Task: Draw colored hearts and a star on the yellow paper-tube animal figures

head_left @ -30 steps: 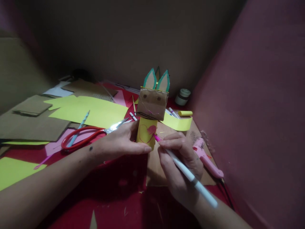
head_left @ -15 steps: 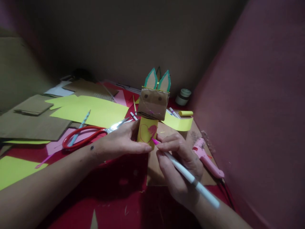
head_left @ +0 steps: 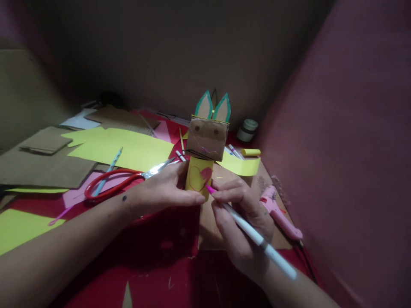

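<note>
Pinching the yellow body of the cardboard figure (head_left: pixel 206 139) between thumb and fingers, the left hand (head_left: pixel 163 190) is steadying it upright near the middle of the red table (head_left: pixel 154 261), while the right hand (head_left: pixel 236 239) is closing its fingertips around a white marker (head_left: pixel 253 236) and pressing the pink tip against the lower right edge of that body, just beside a pink heart (head_left: pixel 201 176) that is showing half filled in. Any print on the marker barrel is looking too blurred to read. The figure is standing on the far left corner of a brown cardboard sheet (head_left: pixel 208 235), with its green-edged ears pointing up toward the dark far wall. On the right, a reddish wall (head_left: pixel 337 149) is crowding the work closely, and a pink glue gun (head_left: pixel 280 214) is lying between it and the right hand, near the wrist. To the left, red-handled scissors (head_left: pixel 117 182) are lying just beyond the left hand, blades aiming at the figure, with yellow paper (head_left: pixel 123 147) and cardboard pieces (head_left: pixel 41 169) spreading further left. Behind the figure, a yellow strip (head_left: pixel 240 165), loose pens (head_left: pixel 234 151) and a small jar (head_left: pixel 247 129) are sitting near the far wall, leaving open table only on the near side.
</note>
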The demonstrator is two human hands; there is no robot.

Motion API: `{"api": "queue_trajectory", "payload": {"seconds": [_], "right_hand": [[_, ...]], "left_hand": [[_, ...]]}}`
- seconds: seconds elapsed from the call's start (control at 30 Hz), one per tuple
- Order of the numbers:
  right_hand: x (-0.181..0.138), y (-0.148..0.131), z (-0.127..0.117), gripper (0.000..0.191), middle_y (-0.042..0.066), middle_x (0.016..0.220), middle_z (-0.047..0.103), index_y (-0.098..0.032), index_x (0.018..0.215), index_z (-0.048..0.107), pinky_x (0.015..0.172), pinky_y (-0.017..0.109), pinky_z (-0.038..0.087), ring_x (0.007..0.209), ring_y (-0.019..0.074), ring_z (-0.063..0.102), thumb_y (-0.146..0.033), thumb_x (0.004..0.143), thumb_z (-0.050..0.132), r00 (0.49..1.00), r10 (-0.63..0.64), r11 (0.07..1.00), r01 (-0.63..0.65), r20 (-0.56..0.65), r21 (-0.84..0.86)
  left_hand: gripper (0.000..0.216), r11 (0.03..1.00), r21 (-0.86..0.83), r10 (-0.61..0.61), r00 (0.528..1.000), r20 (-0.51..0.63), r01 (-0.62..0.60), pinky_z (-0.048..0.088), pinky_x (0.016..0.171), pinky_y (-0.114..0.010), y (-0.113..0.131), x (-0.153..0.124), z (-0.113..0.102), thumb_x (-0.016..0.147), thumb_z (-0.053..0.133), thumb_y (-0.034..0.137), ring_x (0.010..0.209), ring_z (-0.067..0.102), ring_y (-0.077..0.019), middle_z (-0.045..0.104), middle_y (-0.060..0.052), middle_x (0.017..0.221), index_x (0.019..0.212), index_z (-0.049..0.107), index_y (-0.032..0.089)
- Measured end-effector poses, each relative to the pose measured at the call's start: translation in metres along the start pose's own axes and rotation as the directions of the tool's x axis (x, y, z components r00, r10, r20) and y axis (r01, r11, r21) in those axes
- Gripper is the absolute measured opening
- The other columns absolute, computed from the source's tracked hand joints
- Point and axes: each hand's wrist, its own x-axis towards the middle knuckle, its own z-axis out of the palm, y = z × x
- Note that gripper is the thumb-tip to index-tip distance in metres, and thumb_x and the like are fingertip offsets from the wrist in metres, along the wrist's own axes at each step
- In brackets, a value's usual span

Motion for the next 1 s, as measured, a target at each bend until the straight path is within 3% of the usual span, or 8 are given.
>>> {"api": "queue_trajectory", "payload": {"seconds": [0.23,0.47,0.73,1.0], "right_hand": [[-0.0004,0.0010,0.0000,0.027,0.001,0.096,0.063,-0.023,0.105,0.065,0.078,0.026,0.052,0.091,0.0124,0.063,-0.003,0.090,0.057,0.999,-0.009,1.000,0.008,-0.041,-0.019],[-0.0019,0.0010,-0.0004,0.020,0.001,0.091,0.061,-0.022,0.097,0.064,0.074,0.030,0.052,0.085,0.0142,0.061,-0.005,0.092,0.056,1.000,0.003,1.000,-0.004,0.007,0.011],[0.0009,0.0006,0.0008,0.026,0.002,0.097,0.063,-0.024,0.104,0.064,0.079,0.029,0.054,0.090,0.0140,0.063,-0.003,0.090,0.057,0.999,-0.016,1.000,0.014,-0.041,-0.028],[0.0007,-0.0010,0.0011,0.020,0.002,0.088,0.061,-0.023,0.096,0.064,0.073,0.032,0.053,0.085,0.0162,0.062,-0.006,0.091,0.056,1.000,-0.012,0.999,0.011,-0.012,-0.033]], "left_hand": [[0.046,1.000,0.018,-0.017,1.000,0.006,0.017,0.055,0.087,-0.032,0.0012,-0.0020,0.0003,0.078,0.083,0.026,0.105,0.069,-0.0262,0.075,-0.006,0.109,0.120,0.067,0.018],[0.043,0.999,0.028,-0.018,1.000,-0.007,0.018,0.056,0.089,-0.038,0.0015,0.0001,0.0022,0.076,0.083,0.027,0.105,0.069,-0.0300,0.075,-0.009,0.110,0.114,0.066,0.016],[0.048,0.997,0.056,-0.044,0.999,-0.002,0.044,0.057,0.091,-0.040,0.0095,-0.0012,0.0032,0.075,0.083,0.028,0.108,0.069,-0.0330,0.075,-0.010,0.113,0.118,0.065,0.016],[0.047,0.999,0.023,-0.025,1.000,0.012,0.025,0.055,0.093,-0.042,0.0033,-0.0003,0.0022,0.076,0.082,0.026,0.111,0.068,-0.0341,0.075,-0.011,0.115,0.119,0.065,0.016]]}}
